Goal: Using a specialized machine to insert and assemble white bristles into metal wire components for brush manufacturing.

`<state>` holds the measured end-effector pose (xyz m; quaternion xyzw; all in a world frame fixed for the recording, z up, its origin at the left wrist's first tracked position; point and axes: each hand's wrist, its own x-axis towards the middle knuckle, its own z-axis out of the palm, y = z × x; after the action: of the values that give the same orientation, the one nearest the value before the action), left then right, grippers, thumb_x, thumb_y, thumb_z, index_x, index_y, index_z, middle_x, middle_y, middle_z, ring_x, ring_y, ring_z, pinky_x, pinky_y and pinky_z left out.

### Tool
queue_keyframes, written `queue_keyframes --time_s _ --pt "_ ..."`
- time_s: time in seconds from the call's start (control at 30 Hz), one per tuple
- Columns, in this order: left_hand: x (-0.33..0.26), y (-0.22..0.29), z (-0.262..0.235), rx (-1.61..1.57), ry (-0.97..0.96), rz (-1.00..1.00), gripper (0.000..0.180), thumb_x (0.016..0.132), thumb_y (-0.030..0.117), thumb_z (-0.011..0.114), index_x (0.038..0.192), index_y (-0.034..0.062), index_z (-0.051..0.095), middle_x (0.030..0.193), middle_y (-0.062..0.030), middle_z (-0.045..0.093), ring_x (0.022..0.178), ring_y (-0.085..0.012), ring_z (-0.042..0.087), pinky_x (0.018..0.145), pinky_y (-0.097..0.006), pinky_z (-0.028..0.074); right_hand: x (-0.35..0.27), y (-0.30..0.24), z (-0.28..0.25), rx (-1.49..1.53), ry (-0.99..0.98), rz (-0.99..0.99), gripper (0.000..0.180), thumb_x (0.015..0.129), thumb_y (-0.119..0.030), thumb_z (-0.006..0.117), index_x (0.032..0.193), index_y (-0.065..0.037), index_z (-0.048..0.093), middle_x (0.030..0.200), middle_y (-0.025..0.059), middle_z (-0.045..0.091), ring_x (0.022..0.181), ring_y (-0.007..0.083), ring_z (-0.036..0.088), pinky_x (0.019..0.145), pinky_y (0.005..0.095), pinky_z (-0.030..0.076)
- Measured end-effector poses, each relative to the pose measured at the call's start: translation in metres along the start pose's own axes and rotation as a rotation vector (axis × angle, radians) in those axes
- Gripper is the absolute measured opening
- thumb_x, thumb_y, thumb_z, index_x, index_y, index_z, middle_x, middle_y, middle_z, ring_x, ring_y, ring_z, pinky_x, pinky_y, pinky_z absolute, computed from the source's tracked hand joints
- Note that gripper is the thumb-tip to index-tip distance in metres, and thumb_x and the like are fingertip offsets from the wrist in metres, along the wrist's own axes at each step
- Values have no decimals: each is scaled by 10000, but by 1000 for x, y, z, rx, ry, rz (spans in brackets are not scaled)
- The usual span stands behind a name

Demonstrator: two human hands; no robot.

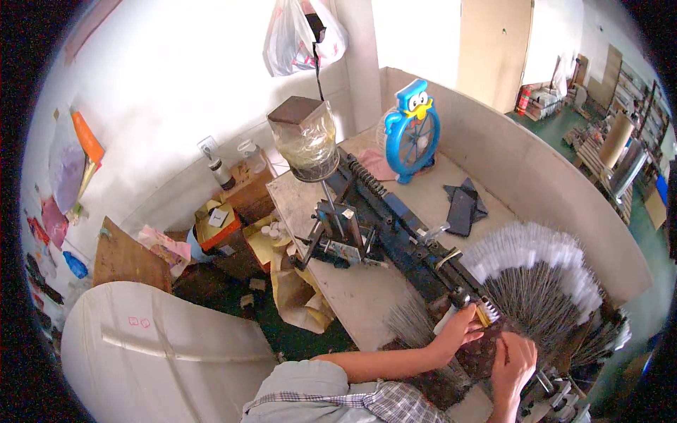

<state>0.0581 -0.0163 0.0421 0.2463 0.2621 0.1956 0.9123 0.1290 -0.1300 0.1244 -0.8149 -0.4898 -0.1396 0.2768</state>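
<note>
Long dark machine [398, 229], the landmark. Fan of pale-tipped wires [525, 264] beside its near end, on the right. Step, as judged: fine handwork at that end, calling for a steady left and light right fingertips. Right hand [517, 358] just off the machine's end, fingers curled inward; anything pinched, can't tell. Left hand [460, 328] reaching in from the machine's left, fingers bent; hold unclear. White-toothed piece [487, 311] at the machine's near end, by the left fingers.
</note>
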Motion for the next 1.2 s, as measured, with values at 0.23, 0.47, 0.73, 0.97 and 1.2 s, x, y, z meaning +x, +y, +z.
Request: queue_keyframes --time_s 0.23,0.47,0.73,0.97,1.2 --pt "-37 46 -85 404 39 142 366 883 288 573 1127 17 543 1018 -80 603 968 -170 563 855 -331 464 -61 8 6 218 -189 125 129 718 -68 658 826 0 638 749 145 624 682 321 595 600 389 465" --pt "-50 161 -224 -291 816 692 216 830 252 639 829 62 537 712 -24 542 613 -151 539 512 -291 460 -72 18 18 35 -600 242 280 870 -243 567 1068 -57 635 1076 131 622 1016 267 578 860 382 458" --pt "-69 215 -264 207 1131 895 294 829 313 625 814 28 551 629 -41 566 517 -128 530 466 -257 399 -68 21 16 82 -765 158 268 841 -230 585 1030 -48 637 966 148 626 903 307 590 776 411 471" --pt "-47 138 -196 -190 804 483 274 833 271 582 949 31 519 812 -93 570 649 -190 575 548 -312 474 -93 48 41 25 -690 171 123 726 -157 640 805 -64 653 769 146 615 737 332 601 632 420 471" --pt "-40 54 -70 231 193 137 320 822 249 597 1028 25 497 951 -112 582 864 -223 586 777 -349 483 -82 29 53 100 -607 250 167 822 -250 546 906 -128 622 843 93 602 770 299 616 647 420 505"
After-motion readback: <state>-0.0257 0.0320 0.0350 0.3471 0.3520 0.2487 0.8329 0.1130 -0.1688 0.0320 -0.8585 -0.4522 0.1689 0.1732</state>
